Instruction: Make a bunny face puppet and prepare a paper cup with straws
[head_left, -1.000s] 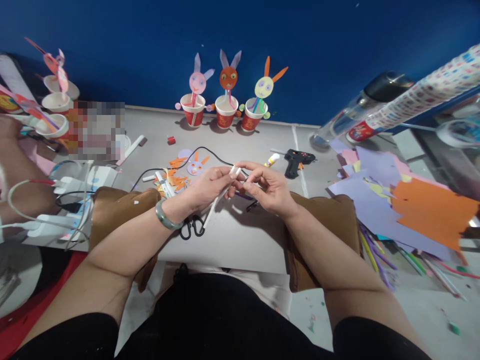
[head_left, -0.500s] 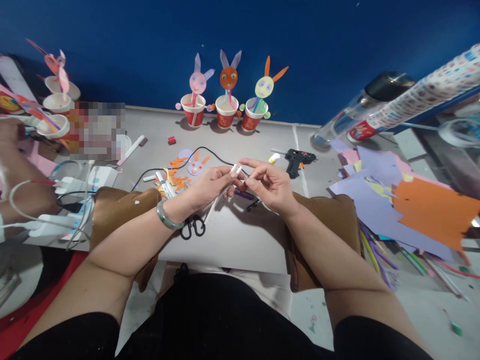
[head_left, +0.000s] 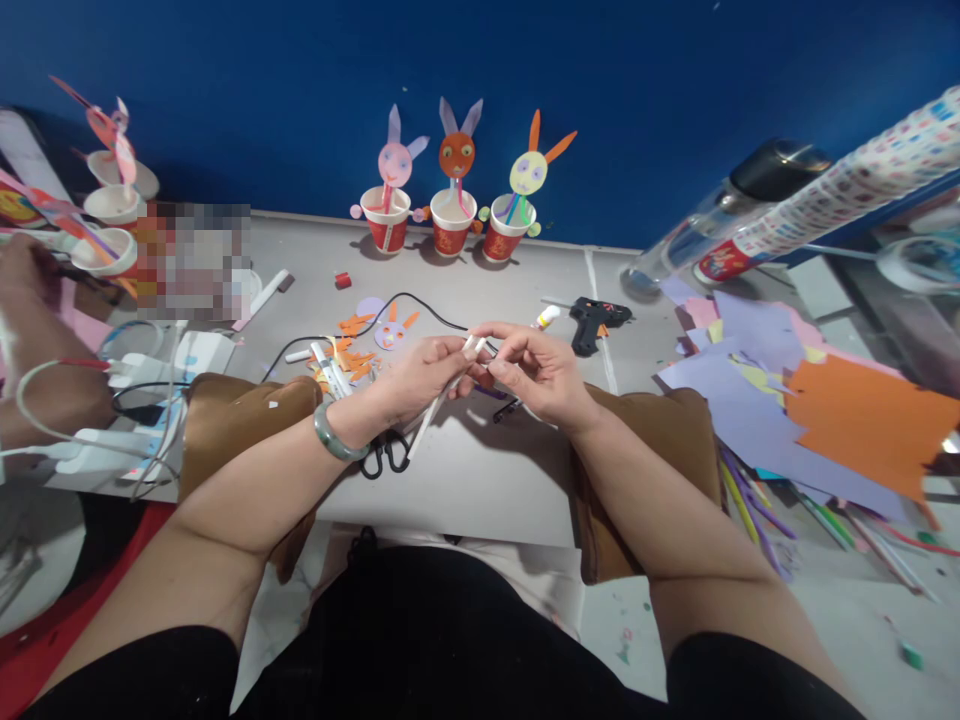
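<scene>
Over the middle of the table my left hand (head_left: 431, 378) pinches white straws (head_left: 427, 425). Two pale ends stand up at its fingertips, and one long length slants down toward the table; I cannot tell whether it is one bent straw or two. My right hand (head_left: 544, 375) is curled against the upper ends, thumb and fingers closed about them, with the contact partly hidden. Beneath my left wrist lie black-handled scissors (head_left: 385, 458). White marker pens (head_left: 330, 370), orange paper scraps (head_left: 360, 362) and a purple paper rabbit face (head_left: 391, 333) lie beyond my left forearm.
Three red cups (head_left: 452, 235) with paper rabbits stand by the blue wall. A black glue gun (head_left: 596, 322) lies right of my hands. Coloured paper (head_left: 870, 410), a bottle (head_left: 675, 240) and stacked cups (head_left: 840, 185) occupy the right. Power strips (head_left: 112, 450) and another person's arm (head_left: 45, 340) are left.
My hands stay together at the white straws, with only a slight shift of the fingers. At the left, the other person's hand has moved slightly.
</scene>
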